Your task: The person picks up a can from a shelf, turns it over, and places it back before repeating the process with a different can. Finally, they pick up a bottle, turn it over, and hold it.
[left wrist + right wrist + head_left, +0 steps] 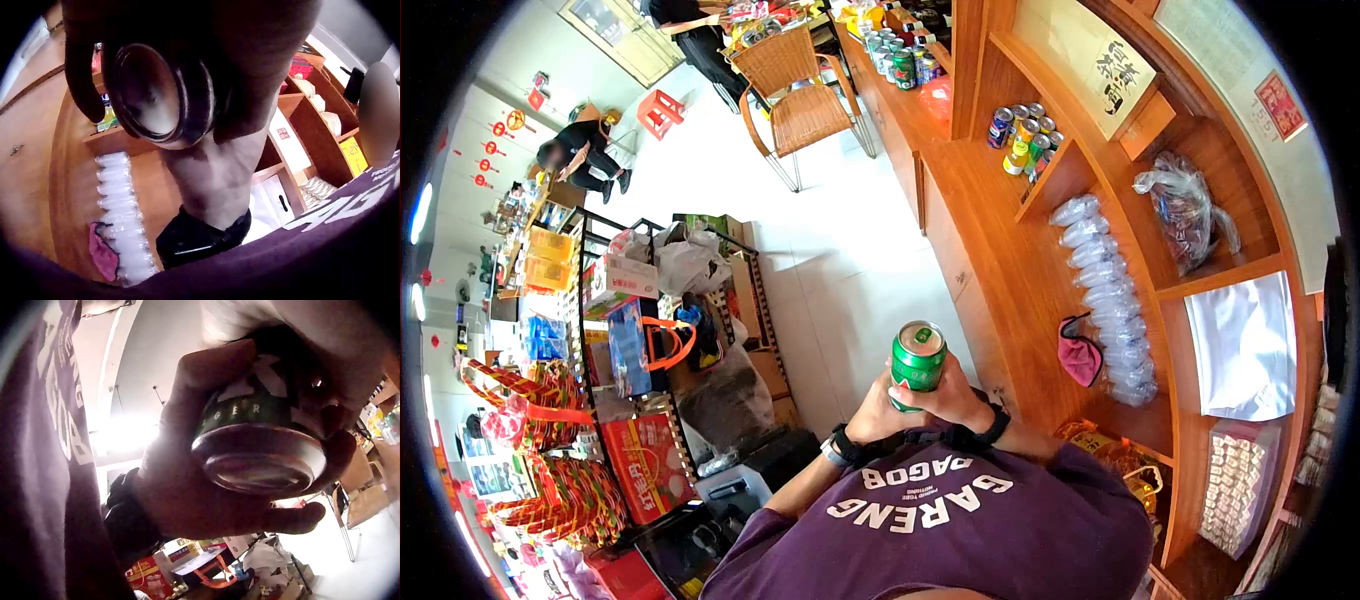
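A green beer can (919,365) with a silver lid and a green pull tab stands nearly upright in front of my chest. My left hand (876,408) grips it from the left side. From the right, my right hand (956,398) also holds it, fingers wrapped about its lower part. The left wrist view shows the silver underside of the can (150,94) from below. White letters show on the green band of the can (262,412) in the right wrist view, above its silver base. Much of the label is hidden by the hands.
A wooden counter (975,225) on the right bears clear plastic bottles (1110,300), a pink mask (1080,352) and several drink cans (1025,135). A rattan chair (805,100) stands ahead. Stocked racks (580,290) line the left. Two people are farther off.
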`<state>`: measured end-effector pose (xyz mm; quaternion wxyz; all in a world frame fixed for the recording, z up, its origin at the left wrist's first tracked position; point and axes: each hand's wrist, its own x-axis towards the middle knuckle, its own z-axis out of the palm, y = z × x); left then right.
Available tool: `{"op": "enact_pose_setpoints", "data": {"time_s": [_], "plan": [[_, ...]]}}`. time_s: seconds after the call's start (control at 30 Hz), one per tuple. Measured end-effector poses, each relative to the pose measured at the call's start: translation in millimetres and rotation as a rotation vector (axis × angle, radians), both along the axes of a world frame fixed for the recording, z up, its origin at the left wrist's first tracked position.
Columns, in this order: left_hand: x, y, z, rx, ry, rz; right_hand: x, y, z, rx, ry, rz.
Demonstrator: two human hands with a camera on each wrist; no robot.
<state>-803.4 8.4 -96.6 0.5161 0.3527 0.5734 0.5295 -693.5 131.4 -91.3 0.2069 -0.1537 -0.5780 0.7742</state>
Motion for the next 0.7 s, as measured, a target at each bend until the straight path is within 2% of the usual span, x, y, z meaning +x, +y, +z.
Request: {"op": "enact_pose_setpoints", "data": {"time_s": [0.1, 0.3, 0.37, 0.53, 0.63, 0.7], "plan": [[-2.2, 9.8, -7.4, 0.016, 0.065, -0.027, 2.3, 7.2, -0.8, -0.014, -0.031, -0.013], [-5.7, 24.5, -13.5, -0.01, -0.083, -0.028, 0.4, 20.0, -7.8, -0.056, -0.065, -0.029], [-12.8, 32.7, -7.1, -0.003, 0.062, -0.089, -3.5, 22.8, -4.7, -0.079, -0.03, -0.061], [-36.9, 52.9, -13.3, 0.004, 0.047, -0.123, -24.6, 43.3, -5.2, 0.005, -0.038, -0.047], [-49.4, 63.5, -17.4, 0.011, 0.041, -0.126, -34.8, 51.2, -6.0, -0.032, -0.008, -0.122], [-58.4, 70.2, -18.4, -0.076, -0.001, -0.153, -42.1, 59.1, -6.0, -0.018, -0.018, -0.145]]}}
